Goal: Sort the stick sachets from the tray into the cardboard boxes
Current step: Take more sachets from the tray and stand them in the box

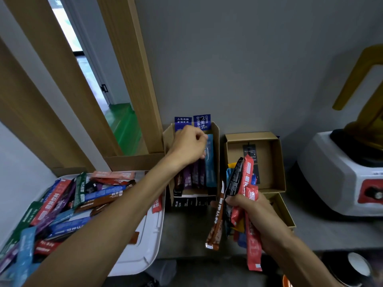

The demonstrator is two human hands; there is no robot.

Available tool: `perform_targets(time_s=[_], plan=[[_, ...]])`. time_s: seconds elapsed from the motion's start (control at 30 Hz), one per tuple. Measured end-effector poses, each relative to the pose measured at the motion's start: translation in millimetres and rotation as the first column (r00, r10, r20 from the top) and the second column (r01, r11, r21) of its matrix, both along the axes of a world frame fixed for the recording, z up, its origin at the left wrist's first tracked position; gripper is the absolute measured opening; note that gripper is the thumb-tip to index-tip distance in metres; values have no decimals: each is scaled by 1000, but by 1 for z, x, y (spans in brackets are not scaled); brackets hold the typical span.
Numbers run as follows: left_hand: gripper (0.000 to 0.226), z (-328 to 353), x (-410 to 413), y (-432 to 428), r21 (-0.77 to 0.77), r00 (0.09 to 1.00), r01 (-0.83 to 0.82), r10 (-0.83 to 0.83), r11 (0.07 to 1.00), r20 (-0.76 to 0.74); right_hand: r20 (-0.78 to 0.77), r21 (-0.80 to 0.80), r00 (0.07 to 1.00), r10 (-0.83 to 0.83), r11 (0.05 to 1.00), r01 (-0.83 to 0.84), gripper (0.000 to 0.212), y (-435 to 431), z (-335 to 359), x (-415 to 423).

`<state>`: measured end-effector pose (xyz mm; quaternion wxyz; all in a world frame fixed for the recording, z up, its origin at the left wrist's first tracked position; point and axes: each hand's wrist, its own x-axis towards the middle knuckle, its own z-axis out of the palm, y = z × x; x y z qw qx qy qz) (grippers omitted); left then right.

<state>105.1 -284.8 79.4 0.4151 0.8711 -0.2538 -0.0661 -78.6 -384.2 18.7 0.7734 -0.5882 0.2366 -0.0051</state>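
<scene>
A white tray (145,241) at lower left holds a heap of several stick sachets (62,204) in red, blue, green, purple and brown. Behind it to the right stands a tall cardboard box (216,141) with blue, purple and brown sachets upright inside. My left hand (188,146) reaches into this box, its fingers curled and pinching a light blue sachet (211,162). My right hand (255,216) grips a bundle of sachets (242,189), red, black, brown, blue and yellow, in front of a second open cardboard box (275,162) that holds a black sachet.
A white blender base (339,175) with a yellow jar stands at the right on the grey counter (186,230). A wooden door frame (128,79) rises at the left. A low cardboard box part (284,210) lies behind my right hand. A dark cup (352,268) sits at lower right.
</scene>
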Motion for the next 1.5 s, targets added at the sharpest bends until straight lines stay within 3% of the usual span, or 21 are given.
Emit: perform_targets(time_s=[0.1, 0.23, 0.3, 0.37, 0.47, 0.53, 0.6, 0.63, 0.7, 0.83, 0.87, 0.93, 1.03, 1.13, 1.2, 1.33, 1.5], plan=[[18, 4, -3, 6, -11, 1000, -22, 22, 1000, -6, 11, 1, 1000, -13, 1000, 13, 37, -2, -2, -1], [11, 18, -27, 40, -263, 992, -122, 118, 957, -32, 62, 51, 995, -74, 996, 71, 38, -1, -2, 2], [8, 13, -53, 58, -439, 969, -220, 142, 871, -203, 104, 116, 988, -118, 988, 105, 46, 3, 1, 9], [9, 2, -75, 70, -525, 920, -309, 108, 793, -377, 128, 130, 978, -165, 980, 148, 37, 6, 6, 18], [15, -6, -82, 84, -561, 899, -347, 97, 751, -427, 116, 107, 976, -187, 979, 175, 22, 8, 8, 25], [24, -2, -80, 92, -483, 940, -200, 27, 852, -341, 94, 133, 979, -181, 977, 168, 25, 10, 7, 25], [29, -3, -76, 98, -178, 995, 23, -41, 984, -96, 82, 141, 981, -176, 976, 163, 28, 11, 5, 24], [26, -5, -73, 99, 10, 995, 88, -89, 996, 45, 83, 122, 980, -181, 978, 170, 26, 11, 5, 23], [15, -8, -69, 96, 254, 965, 123, -176, 959, 197, 92, 67, 975, -202, 978, 196, 23, 11, 5, 21], [17, -23, -68, 74, 463, 895, 132, -307, 876, 324, 130, -37, 972, -198, 978, 204, 22, 7, 7, 21], [17, -27, -68, 69, 482, 882, 142, -331, 865, 336, 143, -58, 970, -195, 977, 205, 25, 5, 8, 21], [13, -36, -65, 63, 373, 925, 149, -263, 916, 274, 160, -73, 965, -206, 973, 220, 28, 0, 11, 20], [5, -47, -58, 56, 13, 981, -42, 38, 999, 192, 172, -63, 948, -269, 957, 283, 35, -13, 11, 15], [7, -52, -50, 29, -230, 987, -157, 163, 960, 8, 161, -69, 946, -283, 953, 296, 37, -19, 7, 6], [6, -60, -42, 8, -176, 990, -133, 124, 975, -61, 152, -60, 954, -259, 961, 270, 34, -17, 4, 1], [23, -87, -21, -5, 2, 986, -164, 164, 987, -13, 146, -66, 962, -231, 968, 242, 35, -15, 0, -8], [20, -95, -13, 0, 15, 991, -102, 100, 995, 89, 123, -100, 969, -216, 968, 228, 35, -16, -2, -12]])
